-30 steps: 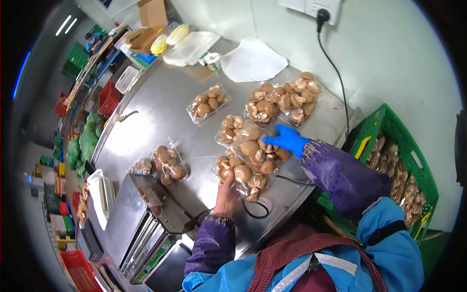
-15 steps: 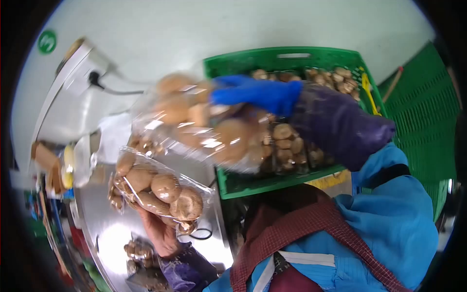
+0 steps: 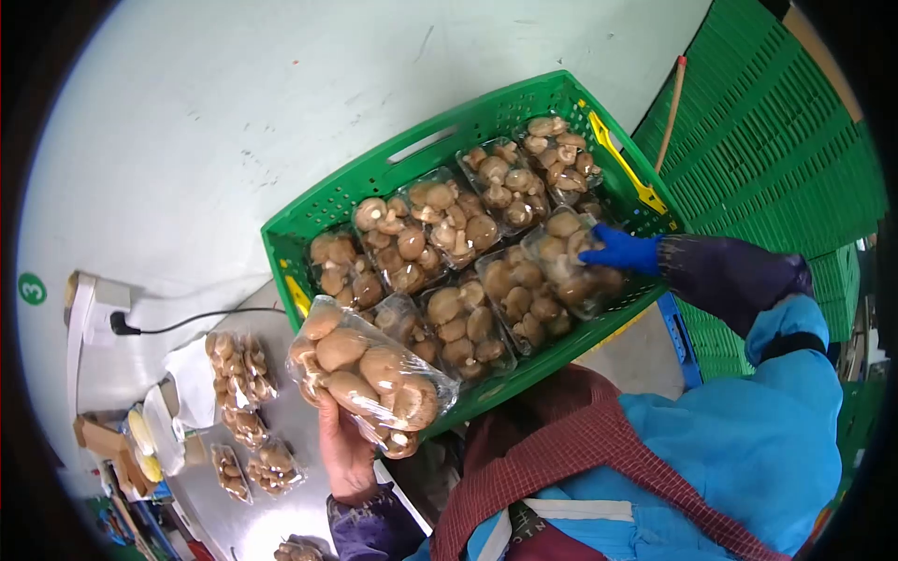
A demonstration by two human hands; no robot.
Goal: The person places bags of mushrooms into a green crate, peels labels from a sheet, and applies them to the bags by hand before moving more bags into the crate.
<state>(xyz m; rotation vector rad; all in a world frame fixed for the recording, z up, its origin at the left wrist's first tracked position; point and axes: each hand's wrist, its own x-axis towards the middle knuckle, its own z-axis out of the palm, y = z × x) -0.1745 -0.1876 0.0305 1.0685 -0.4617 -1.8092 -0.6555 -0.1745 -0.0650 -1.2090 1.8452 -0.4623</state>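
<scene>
L hand (image 3: 348, 453) is clasping a film-wrapped mushrm pack (image 3: 365, 365), thumb pressing on the near side, other fingers mostly going out of sight beneath. This pack is tilting in front of the green crate's (image 3: 327, 198) near L corner, covering part of the rim. More mushrms are showing under its lower edge; can't tell if they're belonging to a 2nd pack. R hand (image 3: 625, 251), in a blue glove, is touching the crate pack (image 3: 572, 266) at the R end of the near row, fingers lying over its R side; can't tell whether they're pinching it or just resting on it. That pack is sitting inside the crate, nr the R wall. Other wrapped packs (image 3: 454, 224) are filling a far row & the rest of the near row, mushrms facing up. A yellow handle (image 3: 625, 166) is showing at the R end of the crate, w/ another on the L. On the metal tbl (image 3: 187, 481), L of the crate, more packs (image 3: 274, 467) are lying nr a white sheet (image 3: 192, 383). A black cord (image 3: 206, 319) is running from the wall plug (image 3: 122, 323) twd the crate. Green slatted crates (image 3: 767, 168) are standing on the far R.
</scene>
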